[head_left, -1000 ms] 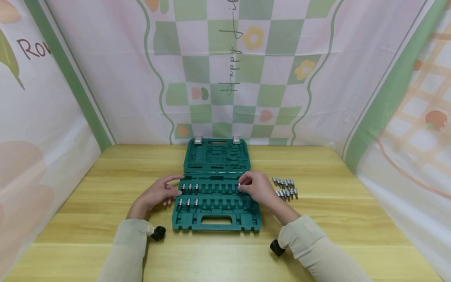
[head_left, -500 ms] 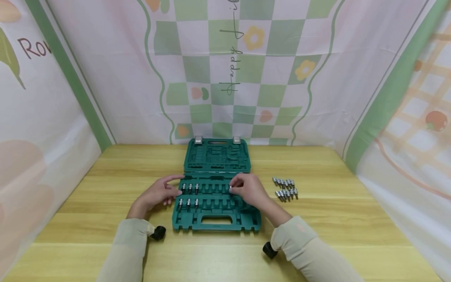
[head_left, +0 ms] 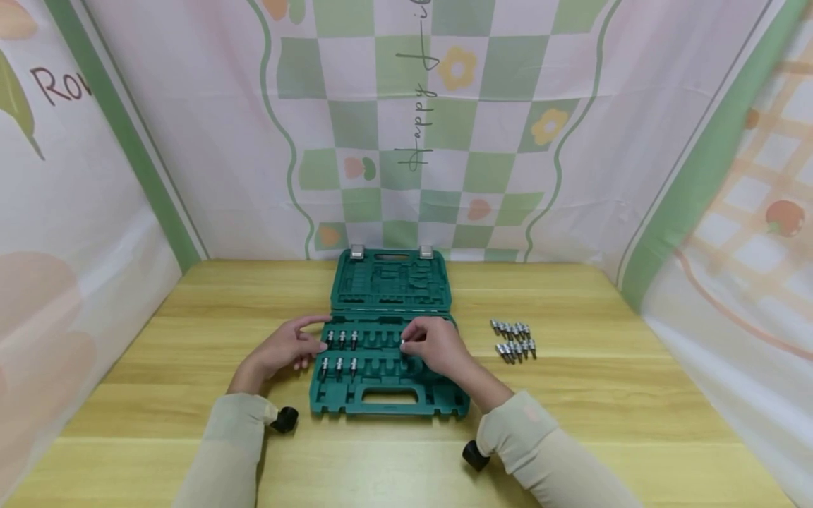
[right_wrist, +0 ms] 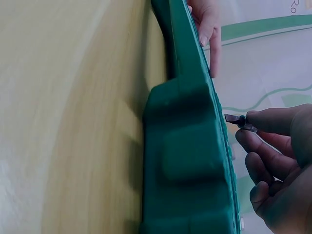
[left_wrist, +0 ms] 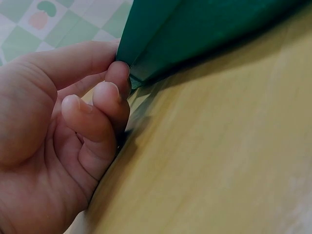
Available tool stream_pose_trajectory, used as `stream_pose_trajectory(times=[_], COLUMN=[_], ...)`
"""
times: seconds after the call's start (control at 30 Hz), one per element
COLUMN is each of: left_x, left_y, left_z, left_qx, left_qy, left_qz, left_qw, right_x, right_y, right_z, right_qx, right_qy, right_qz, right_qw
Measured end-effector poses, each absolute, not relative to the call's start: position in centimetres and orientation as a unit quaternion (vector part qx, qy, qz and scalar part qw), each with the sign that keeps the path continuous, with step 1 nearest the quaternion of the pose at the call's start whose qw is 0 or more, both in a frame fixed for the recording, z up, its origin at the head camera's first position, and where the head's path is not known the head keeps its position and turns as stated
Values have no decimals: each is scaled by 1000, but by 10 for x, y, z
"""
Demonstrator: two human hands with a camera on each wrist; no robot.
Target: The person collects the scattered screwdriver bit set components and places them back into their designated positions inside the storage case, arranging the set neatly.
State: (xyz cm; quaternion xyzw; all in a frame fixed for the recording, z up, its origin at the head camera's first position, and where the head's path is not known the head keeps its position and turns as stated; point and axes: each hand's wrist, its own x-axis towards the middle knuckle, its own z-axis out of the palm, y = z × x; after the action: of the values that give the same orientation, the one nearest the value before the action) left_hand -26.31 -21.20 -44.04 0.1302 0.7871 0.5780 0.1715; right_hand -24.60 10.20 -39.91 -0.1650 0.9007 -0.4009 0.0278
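Far L on my feed I've got the L hand [head_left: 281, 348], nothing pinched: two digits, set well apart, touch the green case's [head_left: 333, 396] left rim, the others loosely bent. A black cam [head_left: 285, 420] rides that cuff. Just R of those fingertips, three bits [head_left: 343, 339] stand in the upper row, three more bits [head_left: 339, 367] in the lower row, nearer the wrists. Lid [head_left: 392, 286] lies back beyond both hands, w/ two metal latches [head_left: 426, 251]. R hand [head_left: 438, 346] has a narrow grip, one bit [right_wrist: 242, 122] pinched btwn fingertips, over the case, R of the seated ones; in R wrist view its dark tip points caseward, can't tell if it touches. Well R of that grip, loose bits [head_left: 518, 349] lie in two rows on the table [head_left: 591, 395]. Patterned cloth [head_left: 438, 127] hangs behind.
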Motion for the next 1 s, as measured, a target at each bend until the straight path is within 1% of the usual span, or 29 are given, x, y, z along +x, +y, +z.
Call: stream_pose_trajectory(times=[0.6,1.0], left_x=[-262,-264], left_y=[-211,-212], left_z=[-440,-441], left_qx=[126,127], left_qy=[792,789], left_qz=[573,576], left_qw=[169,171], right_x=[-243,-240], right_y=[79,64], right_z=[-403,-408], right_qx=[-207,-209], right_qy=[882,881], right_qz=[-420,-420], right_qw=[51,56])
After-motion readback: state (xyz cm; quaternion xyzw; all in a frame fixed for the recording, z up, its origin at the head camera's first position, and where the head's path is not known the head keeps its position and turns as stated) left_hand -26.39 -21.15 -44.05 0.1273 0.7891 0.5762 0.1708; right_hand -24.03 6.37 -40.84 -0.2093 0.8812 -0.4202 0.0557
